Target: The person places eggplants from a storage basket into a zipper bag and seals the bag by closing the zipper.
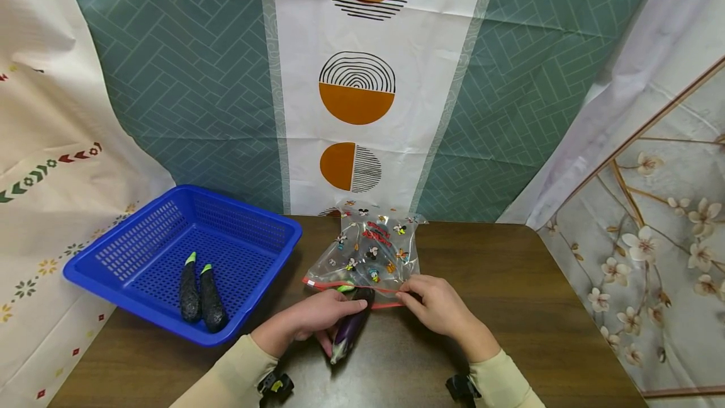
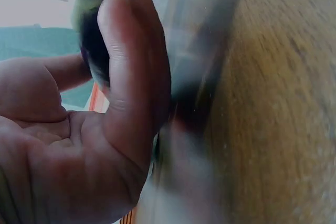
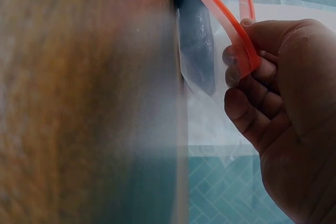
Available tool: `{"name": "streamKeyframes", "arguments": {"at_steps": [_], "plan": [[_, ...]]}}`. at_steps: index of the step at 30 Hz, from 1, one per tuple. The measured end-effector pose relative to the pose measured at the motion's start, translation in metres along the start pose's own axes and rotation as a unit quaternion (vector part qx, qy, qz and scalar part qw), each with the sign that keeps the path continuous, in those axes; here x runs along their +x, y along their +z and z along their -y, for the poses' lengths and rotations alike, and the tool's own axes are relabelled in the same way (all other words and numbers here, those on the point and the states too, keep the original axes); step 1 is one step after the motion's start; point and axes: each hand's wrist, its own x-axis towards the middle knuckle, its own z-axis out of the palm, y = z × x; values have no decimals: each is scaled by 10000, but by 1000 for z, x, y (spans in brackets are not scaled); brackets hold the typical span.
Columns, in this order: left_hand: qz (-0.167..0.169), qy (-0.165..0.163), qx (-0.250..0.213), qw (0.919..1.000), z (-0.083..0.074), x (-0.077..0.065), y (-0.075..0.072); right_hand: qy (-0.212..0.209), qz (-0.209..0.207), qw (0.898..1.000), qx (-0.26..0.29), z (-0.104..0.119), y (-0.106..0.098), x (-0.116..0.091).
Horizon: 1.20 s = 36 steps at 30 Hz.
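Eggplant point(image 1: 352, 327) sits in the left hand point(image 1: 324, 315), just above the table point(image 1: 510, 288) and in front of a clear bag point(image 1: 374, 249). That grip is closed about as far as the thickness of the eggplant allows: the thumb lies across its upper side and bent fingers press it from beneath, as the left wrist view shows up close. Its pale-tipped end points back toward the person, while its far end meets the red-edged mouth of the bag; how much of it is inside I cannot tell. The right hand point(image 1: 438, 304) holds the right side of that mouth, thumb and forefinger closed tight on the red strip point(image 3: 226, 22), with only the thin plastic between them; its lower fingers bend in loosely below. Beside the strip, in the right wrist view, a long dark shape point(image 3: 197, 48) shows through the plastic. Well off to the left, a blue basket point(image 1: 240, 260) holds two dark vegetables point(image 1: 213, 302) with bright green tips, lying side by side, apart from both hands.
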Motion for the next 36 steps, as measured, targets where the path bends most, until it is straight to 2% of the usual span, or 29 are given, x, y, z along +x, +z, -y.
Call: {"name": "streamKeyframes", "arguments": {"at_steps": [7, 16, 32, 36], "plan": [[110, 50, -229, 9997, -1, -3, -1, 12, -16, 10000, -40, 0, -1, 1], [520, 211, -763, 9955, -2, 0, -2, -41, -66, 10000, -26, -1, 0, 0], [696, 285, -1060, 9915, 0, -2, -3, 6, -37, 10000, -39, 0, 0, 0], [911, 236, -1125, 9892, -1, -2, -4, 16, -41, 10000, -27, 0, 0, 0]]}}
